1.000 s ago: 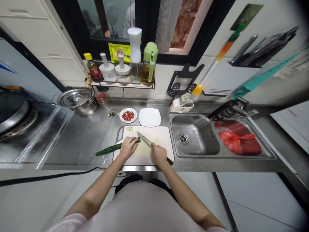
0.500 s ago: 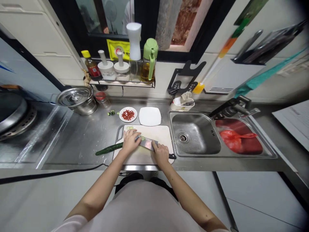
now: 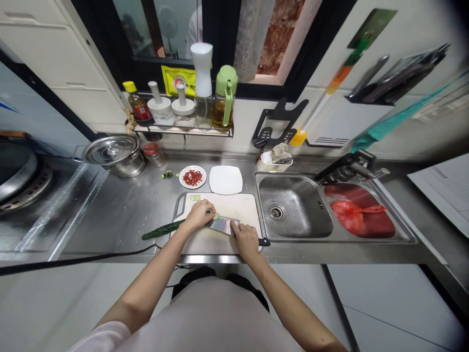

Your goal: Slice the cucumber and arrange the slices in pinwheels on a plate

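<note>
A long green cucumber (image 3: pixel 161 231) lies across the left edge of the white cutting board (image 3: pixel 234 203), its right end hidden under my left wrist. My left hand (image 3: pixel 200 215) is closed, with thumb and fingertips pinched at a pale cucumber slice (image 3: pixel 216 216) against the knife blade. My right hand (image 3: pixel 246 239) grips a broad kitchen knife (image 3: pixel 221 224), one finger along the blade; the black handle end shows past the palm. The blade is low over the board, pointing left. A few loose cucumber slices (image 3: pixel 195 198) rest at the board's upper left.
Behind the board stand a plate of chopped red pieces (image 3: pixel 192 177) and a white square plate (image 3: pixel 225 180). Dark cucumber scraps (image 3: pixel 169 174) lie farther left, near a lidded steel pot (image 3: pixel 117 154). On the right is a double sink (image 3: pixel 296 205) with a red bag (image 3: pixel 348 217).
My left hand's spread fingers have drawn together into a pinch near the slice. My right hand still holds the knife in nearly the same place. The whole view has shifted slightly.
</note>
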The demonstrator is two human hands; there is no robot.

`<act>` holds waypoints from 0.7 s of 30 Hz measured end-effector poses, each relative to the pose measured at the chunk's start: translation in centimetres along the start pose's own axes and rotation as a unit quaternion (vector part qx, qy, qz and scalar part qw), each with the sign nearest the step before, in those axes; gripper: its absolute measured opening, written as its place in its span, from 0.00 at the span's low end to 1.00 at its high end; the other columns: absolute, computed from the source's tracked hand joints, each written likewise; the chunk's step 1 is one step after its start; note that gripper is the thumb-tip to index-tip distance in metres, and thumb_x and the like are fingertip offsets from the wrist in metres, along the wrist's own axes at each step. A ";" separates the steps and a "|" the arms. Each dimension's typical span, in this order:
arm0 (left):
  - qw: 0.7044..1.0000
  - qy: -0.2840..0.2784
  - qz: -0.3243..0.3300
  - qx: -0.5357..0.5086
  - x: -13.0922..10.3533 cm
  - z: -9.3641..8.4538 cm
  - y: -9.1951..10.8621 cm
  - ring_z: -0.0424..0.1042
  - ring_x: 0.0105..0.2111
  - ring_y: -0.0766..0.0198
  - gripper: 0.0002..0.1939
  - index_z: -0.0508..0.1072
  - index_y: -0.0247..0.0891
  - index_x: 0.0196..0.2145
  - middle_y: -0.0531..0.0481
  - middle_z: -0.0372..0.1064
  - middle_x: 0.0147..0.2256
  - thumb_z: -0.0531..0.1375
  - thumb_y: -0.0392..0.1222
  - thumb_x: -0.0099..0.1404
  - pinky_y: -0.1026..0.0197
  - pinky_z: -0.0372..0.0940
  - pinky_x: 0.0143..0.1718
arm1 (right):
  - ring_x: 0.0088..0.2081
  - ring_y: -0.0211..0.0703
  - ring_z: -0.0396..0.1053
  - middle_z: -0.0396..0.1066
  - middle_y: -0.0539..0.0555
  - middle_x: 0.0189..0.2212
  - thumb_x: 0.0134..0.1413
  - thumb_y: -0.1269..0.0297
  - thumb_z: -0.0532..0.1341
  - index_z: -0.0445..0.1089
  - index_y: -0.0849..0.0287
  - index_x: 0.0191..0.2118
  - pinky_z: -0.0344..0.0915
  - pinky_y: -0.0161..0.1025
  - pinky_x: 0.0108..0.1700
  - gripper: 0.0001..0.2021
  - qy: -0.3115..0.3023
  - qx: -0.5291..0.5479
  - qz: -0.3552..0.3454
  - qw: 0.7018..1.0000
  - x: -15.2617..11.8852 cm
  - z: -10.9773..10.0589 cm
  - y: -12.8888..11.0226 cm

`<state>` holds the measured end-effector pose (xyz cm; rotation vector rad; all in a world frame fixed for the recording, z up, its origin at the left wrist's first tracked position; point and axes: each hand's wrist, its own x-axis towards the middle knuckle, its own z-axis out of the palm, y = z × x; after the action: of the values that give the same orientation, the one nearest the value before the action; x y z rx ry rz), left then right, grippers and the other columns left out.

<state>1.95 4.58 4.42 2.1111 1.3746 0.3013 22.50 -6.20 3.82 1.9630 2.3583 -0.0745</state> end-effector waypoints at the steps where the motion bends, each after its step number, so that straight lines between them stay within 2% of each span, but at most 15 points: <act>1: 1.000 0.009 -0.020 -0.015 0.0 0.1 -0.1 0.68 0.43 0.58 0.06 0.76 0.41 0.33 0.49 0.72 0.39 0.60 0.41 0.58 0.55 0.60 0.49 | 0.39 0.47 0.64 0.71 0.58 0.35 0.61 0.66 0.55 0.64 0.56 0.59 0.49 0.42 0.40 0.20 -0.001 -0.001 0.001 1.000 -0.1 0.0 0.1; 3: 0.995 0.035 -0.083 -0.051 0.0 0.2 -0.4 0.70 0.38 0.61 0.06 0.75 0.41 0.33 0.51 0.73 0.35 0.60 0.43 0.59 0.59 0.61 0.43 | 0.39 0.47 0.64 0.71 0.57 0.35 0.61 0.65 0.57 0.65 0.56 0.59 0.49 0.42 0.40 0.20 -0.005 -0.002 0.004 1.000 -0.5 0.1 0.5; 6: 0.969 0.099 -0.203 -0.097 0.4 0.3 -1.1 0.71 0.33 0.63 0.09 0.75 0.42 0.35 0.53 0.75 0.32 0.60 0.47 0.60 0.63 0.60 0.36 | 0.39 0.46 0.65 0.71 0.56 0.35 0.60 0.64 0.59 0.64 0.55 0.59 0.50 0.41 0.40 0.21 -0.012 0.001 0.011 1.000 -0.9 0.4 1.1; 8: 0.948 0.140 -0.269 -0.100 0.9 0.3 -1.7 0.72 0.34 0.63 0.09 0.75 0.43 0.36 0.53 0.76 0.33 0.60 0.47 0.60 0.63 0.59 0.35 | 0.39 0.46 0.65 0.71 0.56 0.34 0.59 0.64 0.59 0.64 0.55 0.59 0.50 0.40 0.40 0.22 -0.016 0.003 0.015 1.000 -1.1 0.7 1.4; 11: 0.926 0.162 -0.330 -0.087 1.8 0.5 -2.6 0.72 0.37 0.62 0.07 0.76 0.44 0.35 0.54 0.77 0.34 0.60 0.45 0.60 0.62 0.59 0.38 | 0.38 0.45 0.66 0.72 0.55 0.34 0.58 0.63 0.60 0.65 0.55 0.59 0.51 0.40 0.41 0.22 -0.013 0.007 0.025 1.000 -1.2 1.2 1.8; 15: 0.920 0.159 -0.349 -0.083 3.1 0.9 -3.8 0.73 0.40 0.60 0.05 0.76 0.44 0.34 0.53 0.77 0.35 0.61 0.42 0.59 0.60 0.59 0.42 | 0.38 0.45 0.67 0.72 0.54 0.33 0.57 0.65 0.61 0.65 0.55 0.58 0.51 0.40 0.40 0.22 0.002 0.010 0.026 1.000 -1.0 1.5 2.2; 21: 0.931 0.152 -0.329 -0.038 4.6 1.2 -4.8 0.73 0.43 0.57 0.10 0.75 0.44 0.38 0.50 0.77 0.37 0.57 0.36 0.60 0.56 0.58 0.47 | 0.37 0.44 0.67 0.72 0.53 0.32 0.56 0.66 0.61 0.66 0.54 0.57 0.52 0.39 0.40 0.22 0.019 0.010 0.029 0.999 -0.8 1.7 2.9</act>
<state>0.92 9.65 -0.01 1.4617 2.1161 0.3998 25.51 -6.64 2.23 2.0592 2.3299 -0.0583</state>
